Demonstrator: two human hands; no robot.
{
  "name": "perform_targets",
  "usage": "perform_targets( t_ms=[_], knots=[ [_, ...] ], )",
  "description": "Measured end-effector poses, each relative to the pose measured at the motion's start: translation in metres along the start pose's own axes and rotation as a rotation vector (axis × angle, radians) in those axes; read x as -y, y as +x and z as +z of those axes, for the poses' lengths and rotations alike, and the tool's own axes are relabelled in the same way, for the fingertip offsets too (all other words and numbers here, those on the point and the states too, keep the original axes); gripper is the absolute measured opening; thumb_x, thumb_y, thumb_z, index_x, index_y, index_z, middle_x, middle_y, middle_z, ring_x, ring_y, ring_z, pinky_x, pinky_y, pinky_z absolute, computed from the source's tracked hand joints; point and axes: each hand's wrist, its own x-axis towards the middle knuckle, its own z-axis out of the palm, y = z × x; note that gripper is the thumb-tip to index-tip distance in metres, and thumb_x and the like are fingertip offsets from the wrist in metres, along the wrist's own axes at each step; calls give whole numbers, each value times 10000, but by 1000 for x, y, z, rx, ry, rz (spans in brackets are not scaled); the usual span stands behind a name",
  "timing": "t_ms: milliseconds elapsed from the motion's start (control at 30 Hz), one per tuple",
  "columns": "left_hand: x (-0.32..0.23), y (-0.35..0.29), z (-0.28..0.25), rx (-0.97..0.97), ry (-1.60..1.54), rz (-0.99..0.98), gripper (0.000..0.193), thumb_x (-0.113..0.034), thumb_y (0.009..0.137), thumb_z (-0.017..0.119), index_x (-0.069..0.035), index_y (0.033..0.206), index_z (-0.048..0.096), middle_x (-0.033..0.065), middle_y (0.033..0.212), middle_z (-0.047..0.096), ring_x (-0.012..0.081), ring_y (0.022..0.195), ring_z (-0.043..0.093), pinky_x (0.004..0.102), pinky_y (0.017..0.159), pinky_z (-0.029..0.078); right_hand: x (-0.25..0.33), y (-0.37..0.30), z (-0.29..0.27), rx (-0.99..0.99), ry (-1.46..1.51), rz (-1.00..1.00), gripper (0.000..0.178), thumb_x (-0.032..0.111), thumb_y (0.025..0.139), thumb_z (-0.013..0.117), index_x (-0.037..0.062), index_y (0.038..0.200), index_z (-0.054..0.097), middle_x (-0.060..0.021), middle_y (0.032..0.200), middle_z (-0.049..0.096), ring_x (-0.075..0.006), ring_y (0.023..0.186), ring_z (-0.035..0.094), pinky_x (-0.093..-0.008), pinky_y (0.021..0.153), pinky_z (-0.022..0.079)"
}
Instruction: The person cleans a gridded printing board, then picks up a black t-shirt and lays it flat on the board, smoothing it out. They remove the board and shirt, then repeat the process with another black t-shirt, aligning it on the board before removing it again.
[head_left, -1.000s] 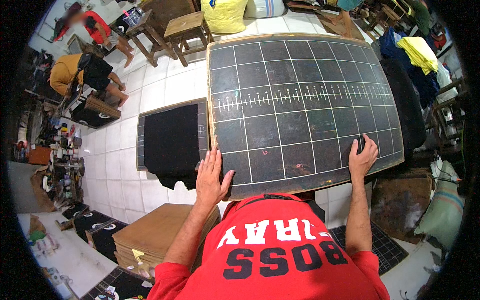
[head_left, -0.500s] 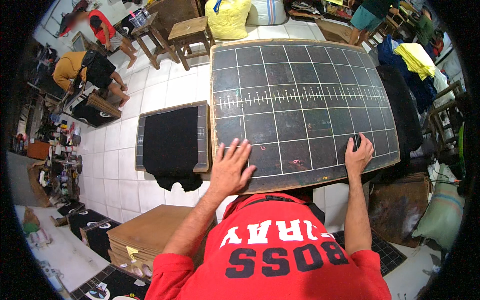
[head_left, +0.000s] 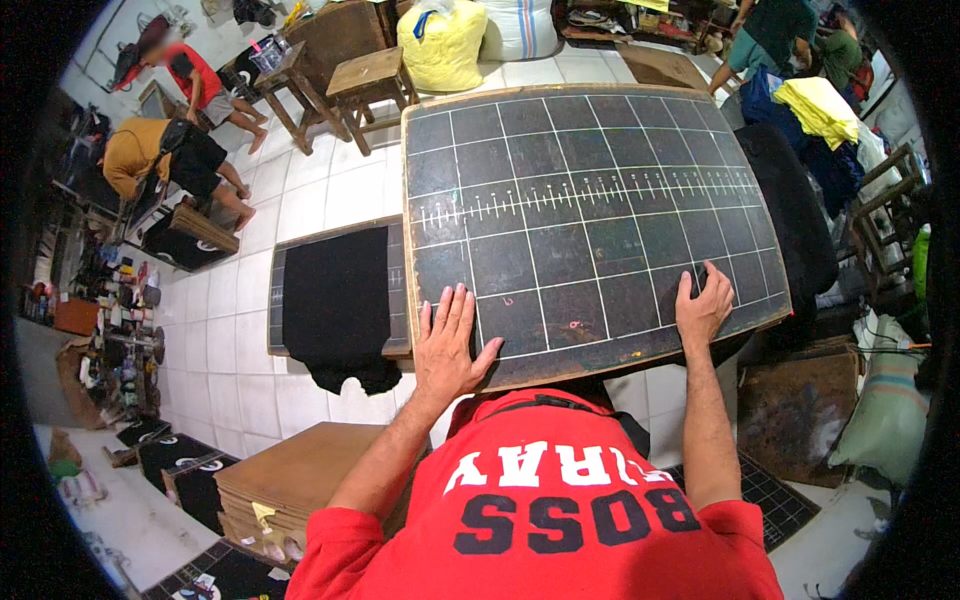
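In front of me lies a large dark board [head_left: 625,225] with a white line grid, a row of tick marks and a wooden edge. My left hand [head_left: 450,345] rests flat on its near left corner, fingers stretched and thumb apart. At the near right part of the same board, my right hand [head_left: 706,308] touches the surface with bent fingers, thumb and forefinger apart. I see nothing held in either hand. Left of the large board is a black cloth garment [head_left: 335,295] spread over a smaller gridded board [head_left: 278,310], its near end hanging over the edge.
A stack of brown boards [head_left: 310,460] stands by my left elbow. Black cloth [head_left: 790,210] hangs beyond the large board's right side. Wooden stools [head_left: 368,78] and a yellow sack [head_left: 443,50] stand at the far side. Other people [head_left: 137,160] work at far left and far right.
The large board appears a little further left, overlapping more of the smaller board, and both hands have shifted left with it. My right hand's fingers have shifted slightly. The whole view has also moved a little.
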Motion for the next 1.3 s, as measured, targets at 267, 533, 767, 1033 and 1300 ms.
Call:
perform_targets(
  t_ms=[267, 533, 767, 1033, 1300],
  knots=[
    [7, -3, 5, -50, -63, 24, 702, -451, 917, 750, -69, 1482, 582, 171, 1587, 506, 344, 1514, 421, 573, 1247, 267, 3, -1, -1, -1, 32, 29, 483, 348, 955, 736, 144, 1378, 627, -93, 1304, 590, -331, 1291, 522, -532, 1080, 415],
    [11, -5, 14, -115, -121, 48, 597, -345, 880, 794, -41, 1373, 652, 176, 1525, 565, 367, 1480, 462, 606, 1226, 293, 1, -2, -3, 12, 82, 21, 494, 314, 939, 743, 136, 1384, 624, -110, 1317, 602, -339, 1302, 519, -517, 1097, 403],
    [-19, 4, 4, -213, -278, -107, 527, -252, 863, 804, 18, 1259, 586, 264, 1534, 516, 437, 1481, 443, 582, 1248, 285, -8, -2, -6, 43, 211, 8, 501, 275, 925, 763, 126, 1383, 622, -112, 1308, 622, -349, 1316, 512, -523, 1107, 386],
    [15, 1, -10, -102, 298, -205, 608, -440, 963, 683, -80, 1441, 575, 127, 1488, 582, 340, 1379, 520, 531, 1120, 386, -51, 27, -3, 151, 451, 166, 534, 225, 931, 764, 80, 1414, 589, -131, 1213, 636, -304, 1112, 578, -466, 1017, 444],
    [102, -64, -13, -181, -364, -1075, 620, -481, 1098, 487, 31, 1423, 620, 289, 1402, 644, 404, 1327, 619, 461, 1112, 469, -228, 102, 3, -35, 125, 348, 554, 334, 948, 765, 97, 1423, 608, -148, 1207, 715, -339, 1110, 651, -457, 979, 496]
  ],
)
